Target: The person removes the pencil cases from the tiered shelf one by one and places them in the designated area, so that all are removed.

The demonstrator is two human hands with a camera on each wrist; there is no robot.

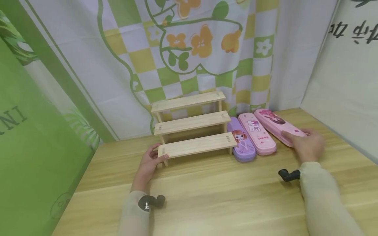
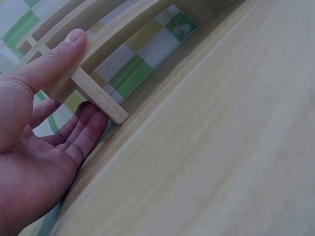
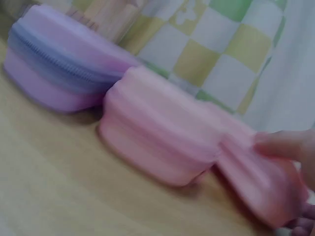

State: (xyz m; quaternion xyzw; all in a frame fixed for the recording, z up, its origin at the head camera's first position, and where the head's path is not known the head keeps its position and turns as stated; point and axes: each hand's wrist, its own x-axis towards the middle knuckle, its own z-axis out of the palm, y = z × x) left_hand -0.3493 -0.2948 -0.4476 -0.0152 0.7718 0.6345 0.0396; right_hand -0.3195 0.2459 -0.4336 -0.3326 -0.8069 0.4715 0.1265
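Observation:
A three-tier wooden display shelf [image 1: 196,145] stands against the curtain. My left hand [image 1: 147,166] grips the left end of its lowest board; in the left wrist view the thumb [image 2: 74,39] lies on top and the other fingers are beneath, beside the leg. At the right, my right hand [image 1: 311,146] holds the near end of a pink pencil case [image 1: 273,123] with a cartoon girl on it, which leans to one side in the right wrist view. Next to it lies a pink bunny pencil case [image 1: 258,136], then a purple pencil case [image 1: 243,141] touching the shelf's right side.
The wood-grain table [image 1: 206,196] extends in front of the shelf. Behind hangs a checked, flowered curtain [image 1: 147,65]. A green panel [image 1: 35,147] bounds the left side, and a white lettered wall [image 1: 348,91] the right.

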